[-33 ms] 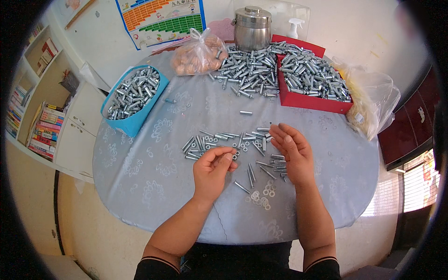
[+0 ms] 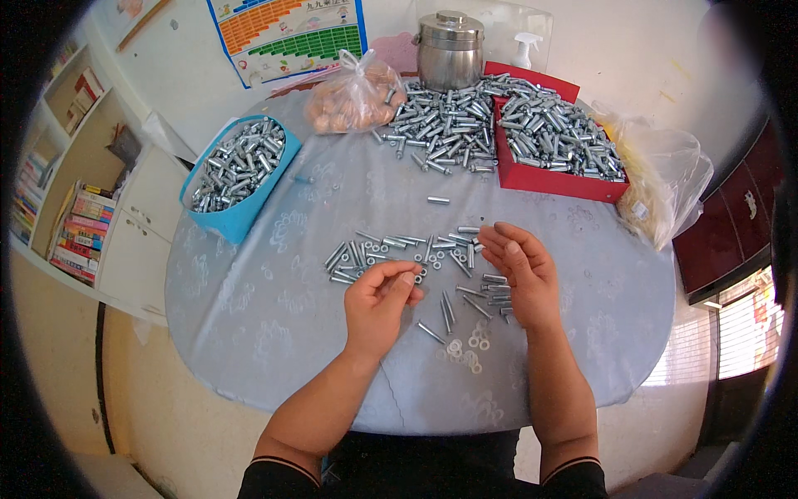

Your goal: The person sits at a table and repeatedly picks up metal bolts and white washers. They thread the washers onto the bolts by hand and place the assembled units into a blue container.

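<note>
Nothing is shifting between frames. Your left hand (image 2: 384, 301) is pinching a small bolt (image 2: 397, 268) over the loose bolts (image 2: 399, 249) at table centre; your right hand (image 2: 519, 270) is hovering beside it, fingers loosely curled, empty. Judged step: fitting; a washer (image 2: 465, 351) near you likely comes next.

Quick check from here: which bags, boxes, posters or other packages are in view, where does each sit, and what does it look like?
Wall chart: far wall, rectangular, orange, green and blue blocks.
Clear bag: far table edge, knotted, brownish round pieces inside.
Blue box: table's left, full of metal parts.
Red box: far right, heaped with metal parts.
Plastic bag: right edge, translucent, yellowish contents.
</note>
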`<state>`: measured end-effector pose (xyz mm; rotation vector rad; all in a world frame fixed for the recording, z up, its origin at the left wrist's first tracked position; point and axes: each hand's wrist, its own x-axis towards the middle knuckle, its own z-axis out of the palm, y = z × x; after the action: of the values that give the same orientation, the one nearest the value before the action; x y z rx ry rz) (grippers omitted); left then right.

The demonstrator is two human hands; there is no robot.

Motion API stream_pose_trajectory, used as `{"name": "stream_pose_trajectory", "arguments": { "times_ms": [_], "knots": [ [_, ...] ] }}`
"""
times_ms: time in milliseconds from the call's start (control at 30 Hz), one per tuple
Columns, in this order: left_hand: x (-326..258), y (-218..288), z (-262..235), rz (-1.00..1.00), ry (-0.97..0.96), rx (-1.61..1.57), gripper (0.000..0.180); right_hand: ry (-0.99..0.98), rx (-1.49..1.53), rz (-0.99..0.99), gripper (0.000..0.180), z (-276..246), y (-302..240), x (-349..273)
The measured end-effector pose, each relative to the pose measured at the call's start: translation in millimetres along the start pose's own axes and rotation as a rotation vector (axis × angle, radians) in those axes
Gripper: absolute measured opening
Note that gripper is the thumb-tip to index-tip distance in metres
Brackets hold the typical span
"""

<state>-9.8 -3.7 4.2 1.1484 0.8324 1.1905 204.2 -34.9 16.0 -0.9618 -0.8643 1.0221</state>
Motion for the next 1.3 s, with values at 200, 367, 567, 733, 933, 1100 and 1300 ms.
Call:
{"name": "stream_pose_trajectory", "arguments": {
  "times_ms": [200, 367, 567, 733, 933, 1100, 1300],
  "knots": [
    [1.1, -2.8, -3.8, -0.035, 0.0, 0.032, 0.015, 0.006, -0.093, -0.006, 0.023, 9.0, -1.0, -5.5],
    [-8.4, 18.2, -5.5, -0.105, -0.049, 0.1, 0.014, 0.048, -0.167, 0.049, 0.02, 5.6, -7.2, -7.8],
    [-14.0, 45.2, -19.8, -0.075, -0.118, 0.171, 0.013, -0.032, -0.231, 0.095, 0.018, 19.2, -28.1, -14.7],
    [8.8, 44.9, -30.0, -0.077, -0.162, 0.196, 0.014, -0.076, -0.331, 0.2, 0.018, 14.0, -25.8, 0.3],
    [62.8, 31.4, -33.5, -0.119, -0.141, 0.287, 0.012, -0.089, -0.342, 0.216, 0.018, 13.2, -5.0, 47.4],
    [117.2, 19.9, -32.0, -0.075, -0.052, 0.513, 0.013, -0.014, -0.459, 0.288, 0.017, 23.4, -1.2, 90.1],
    [179.2, 12.9, -14.0, -0.001, 0.041, 0.638, 0.014, 0.016, -0.795, 0.071, 0.012, 32.4, 4.8, 143.2]
  ]
}}
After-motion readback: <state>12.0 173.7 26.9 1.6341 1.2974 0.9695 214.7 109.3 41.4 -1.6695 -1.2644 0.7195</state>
